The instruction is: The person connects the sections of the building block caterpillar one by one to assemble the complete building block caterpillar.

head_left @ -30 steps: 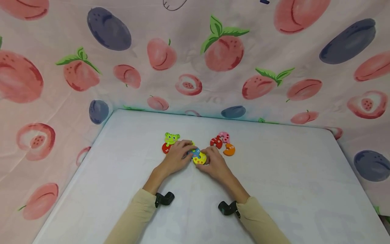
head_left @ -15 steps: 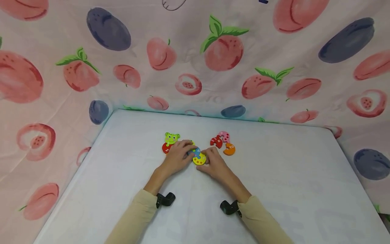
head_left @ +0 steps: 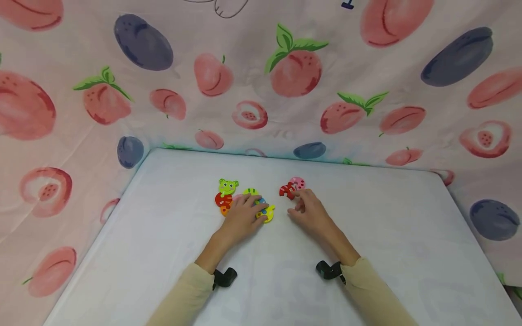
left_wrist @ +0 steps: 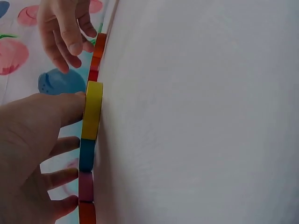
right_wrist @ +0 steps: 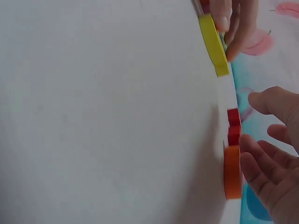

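A row of flat caterpillar puzzle pieces lies joined on the white table in the head view: green face piece (head_left: 228,186), red number 2 piece (head_left: 222,200), orange piece (head_left: 224,211), light green piece (head_left: 250,191) and yellow piece (head_left: 269,214). Over this row lies my left hand (head_left: 240,218), fingers spread and resting on the pieces, hiding some of them. My right hand (head_left: 315,215) hovers at the loose pieces, thumb apart from the fingers. Its fingertips touch or nearly touch an orange piece (right_wrist: 232,172), hidden in the head view. Beside it lies a red piece (head_left: 287,190).
A pink piece (head_left: 299,182) lies behind the loose red one. The white table (head_left: 399,235) meets a fruit-printed cloth (head_left: 253,68) at its back and left. Each wrist carries a black camera (head_left: 225,277).
My right hand has left the yellow piece and moved right to the loose orange piece. My left hand has shifted slightly right and flattened over the joined row.
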The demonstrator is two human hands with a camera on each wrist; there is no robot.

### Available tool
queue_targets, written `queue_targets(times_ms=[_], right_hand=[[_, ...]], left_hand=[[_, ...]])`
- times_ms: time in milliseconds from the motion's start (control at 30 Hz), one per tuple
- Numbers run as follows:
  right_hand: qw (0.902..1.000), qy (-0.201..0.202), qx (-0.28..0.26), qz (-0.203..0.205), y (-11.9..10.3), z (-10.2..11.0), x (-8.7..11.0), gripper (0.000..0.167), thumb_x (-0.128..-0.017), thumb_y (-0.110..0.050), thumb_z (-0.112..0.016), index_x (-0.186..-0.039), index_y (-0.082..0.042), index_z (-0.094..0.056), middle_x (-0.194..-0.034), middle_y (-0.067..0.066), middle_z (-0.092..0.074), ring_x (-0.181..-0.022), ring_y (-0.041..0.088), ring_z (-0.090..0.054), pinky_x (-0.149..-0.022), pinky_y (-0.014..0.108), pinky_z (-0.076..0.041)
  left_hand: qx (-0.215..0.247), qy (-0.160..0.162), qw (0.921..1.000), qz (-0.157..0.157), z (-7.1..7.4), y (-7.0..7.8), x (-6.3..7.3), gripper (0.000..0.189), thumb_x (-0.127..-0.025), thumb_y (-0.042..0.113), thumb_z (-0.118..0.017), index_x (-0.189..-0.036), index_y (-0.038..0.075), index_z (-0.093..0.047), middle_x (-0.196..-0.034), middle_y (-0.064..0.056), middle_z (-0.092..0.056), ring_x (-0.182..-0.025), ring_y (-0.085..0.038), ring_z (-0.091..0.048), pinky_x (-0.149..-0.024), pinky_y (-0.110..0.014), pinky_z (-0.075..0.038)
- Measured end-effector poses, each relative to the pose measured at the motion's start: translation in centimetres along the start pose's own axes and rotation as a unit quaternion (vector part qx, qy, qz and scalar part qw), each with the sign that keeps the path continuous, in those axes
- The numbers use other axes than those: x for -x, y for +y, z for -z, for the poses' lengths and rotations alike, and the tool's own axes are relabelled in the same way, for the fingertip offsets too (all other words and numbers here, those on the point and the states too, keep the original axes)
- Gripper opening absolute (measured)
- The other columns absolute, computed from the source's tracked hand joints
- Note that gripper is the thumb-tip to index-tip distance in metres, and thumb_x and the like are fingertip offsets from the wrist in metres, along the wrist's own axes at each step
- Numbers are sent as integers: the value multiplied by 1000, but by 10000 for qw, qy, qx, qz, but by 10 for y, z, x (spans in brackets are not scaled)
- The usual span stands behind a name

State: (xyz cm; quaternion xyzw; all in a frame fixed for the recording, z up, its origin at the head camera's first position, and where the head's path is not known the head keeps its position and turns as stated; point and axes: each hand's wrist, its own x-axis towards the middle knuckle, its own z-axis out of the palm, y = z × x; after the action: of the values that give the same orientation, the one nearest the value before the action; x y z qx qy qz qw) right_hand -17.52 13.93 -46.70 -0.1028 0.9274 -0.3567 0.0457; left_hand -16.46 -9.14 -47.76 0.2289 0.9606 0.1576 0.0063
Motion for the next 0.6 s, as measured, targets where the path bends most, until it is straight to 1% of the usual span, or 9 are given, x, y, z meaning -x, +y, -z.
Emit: queue_targets(times_ms=[67, 167, 300, 400, 500, 533, 600], right_hand=[[9999, -40, 160, -1, 2, 4, -4, 56, -86, -21, -73, -136, -8, -50, -120, 11, -53, -99, 22, -55, -86, 34, -56], [9986, -187, 464, 174, 4, 7, -11, 58, -87, -22, -72, -138, -8, -49, -132, 11, -51, -116, 26, -52, -99, 43, -52], [9950, -333, 815, 479, 8, 5, -17, 58, -86, -22, -71, -139, -9, -50, -143, 10, -47, -130, 31, -44, -105, 48, -47], [9929, -367, 1005, 526, 10, 2, -20, 60, -85, -21, -71, -140, -10, -49, -146, 10, -45, -132, 33, -41, -104, 49, -46], [9894, -414, 1286, 532, 11, 0, -22, 61, -85, -23, -71, -140, -9, -49, -147, 11, -45, -133, 33, -41, -105, 50, -46], [9875, -429, 1409, 553, 11, -1, -22, 61, -86, -24, -72, -140, -9, -50, -148, 11, -45, -134, 34, -40, -106, 50, -45], [9804, -468, 1787, 682, 11, -1, -23, 60, -86, -27, -71, -140, -7, -51, -147, 12, -46, -134, 34, -41, -107, 49, -44]], left_hand=[[68, 8, 10000, 8, 0, 0, 1, 41, -93, 40, -62, -131, 25, -61, -143, -3, -51, -136, -28, -41, -116, -52, -31], [176, 40, 9998, -7, 0, -1, 2, 39, -93, 40, -63, -129, 25, -62, -140, -2, -53, -133, -24, -43, -116, -50, -32], [420, 167, 9988, -184, 0, -4, 2, 35, -92, 37, -64, -124, 22, -64, -135, -3, -55, -130, -25, -45, -115, -52, -31], [518, 225, 9979, -320, -1, -5, 3, 34, -92, 35, -65, -123, 21, -65, -133, -4, -56, -129, -26, -46, -114, -53, -32], [582, 214, 9974, -371, 0, -5, 4, 35, -92, 34, -66, -123, 20, -65, -132, -4, -56, -128, -26, -47, -114, -52, -32], [602, 223, 9972, -379, 0, -5, 4, 35, -91, 34, -66, -123, 20, -65, -132, -5, -56, -128, -25, -47, -114, -52, -32], [638, 236, 9969, -385, 0, -6, 4, 35, -91, 34, -67, -123, 20, -65, -132, -5, -56, -128, -26, -47, -114, -52, -32]])
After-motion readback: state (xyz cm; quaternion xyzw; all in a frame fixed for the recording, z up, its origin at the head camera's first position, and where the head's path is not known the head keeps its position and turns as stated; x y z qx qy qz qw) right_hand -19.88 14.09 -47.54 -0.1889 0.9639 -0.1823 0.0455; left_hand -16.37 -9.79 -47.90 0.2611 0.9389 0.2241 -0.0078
